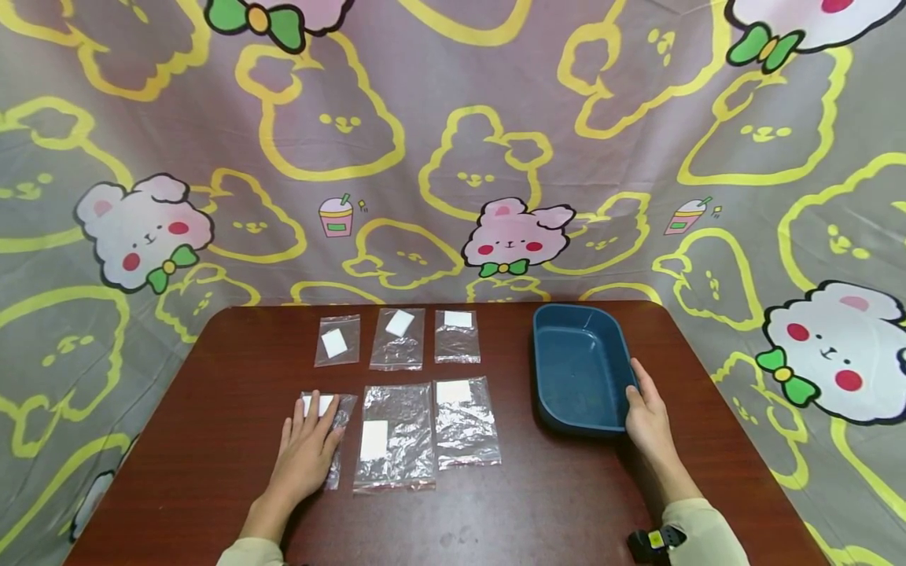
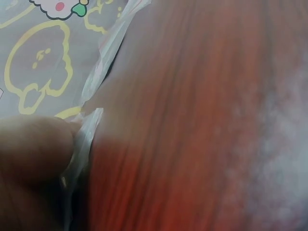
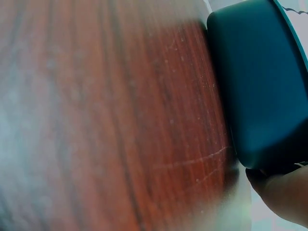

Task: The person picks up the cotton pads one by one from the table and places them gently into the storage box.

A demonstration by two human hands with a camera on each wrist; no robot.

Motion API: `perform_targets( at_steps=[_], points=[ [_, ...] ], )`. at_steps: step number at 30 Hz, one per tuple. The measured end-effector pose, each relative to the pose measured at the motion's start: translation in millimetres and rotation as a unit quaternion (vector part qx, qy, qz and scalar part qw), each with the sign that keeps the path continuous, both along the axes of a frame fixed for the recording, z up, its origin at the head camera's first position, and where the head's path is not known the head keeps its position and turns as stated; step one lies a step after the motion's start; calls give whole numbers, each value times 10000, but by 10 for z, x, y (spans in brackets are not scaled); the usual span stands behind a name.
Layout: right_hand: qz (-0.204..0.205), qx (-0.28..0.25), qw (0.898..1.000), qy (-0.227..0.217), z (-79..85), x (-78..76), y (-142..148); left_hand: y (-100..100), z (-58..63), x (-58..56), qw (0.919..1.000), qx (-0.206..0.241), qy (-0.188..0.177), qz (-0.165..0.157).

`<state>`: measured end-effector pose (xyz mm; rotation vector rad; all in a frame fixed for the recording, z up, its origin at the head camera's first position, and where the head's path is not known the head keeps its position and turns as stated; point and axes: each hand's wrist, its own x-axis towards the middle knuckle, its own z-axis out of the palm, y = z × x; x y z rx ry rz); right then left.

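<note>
My left hand lies over a small clear plastic zip bag with a white card in it, fingers spread and fairly straight. The hand covers much of this bag. In the left wrist view, a thumb is at the raised edge of the plastic. On the right, my right hand touches the outer side of a dark blue plastic tray, its thumb by the rim and its fingers extended along the wall. The right wrist view shows the tray's side above a thumb.
Several more clear bags with white cards lie in two rows, among them a large one beside my left hand and one to its right. All rest on a brown wooden table. A patterned cloth hangs behind.
</note>
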<state>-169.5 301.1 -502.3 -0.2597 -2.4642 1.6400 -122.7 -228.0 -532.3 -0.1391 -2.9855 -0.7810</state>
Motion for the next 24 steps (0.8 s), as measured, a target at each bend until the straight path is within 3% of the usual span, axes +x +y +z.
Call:
perform_targets(
  at_steps=[7,15,24],
  points=[
    [-55,111,9999,13,9,-6,4,9,20,-15,9999,25,163,45],
    [-49,203,9998,-52,-8,-1,10,2,25,-19,9998,55,94,167],
    [-14,153,9999,-7,-18,10,2,14,16,4,9989,107,402,217]
  ],
)
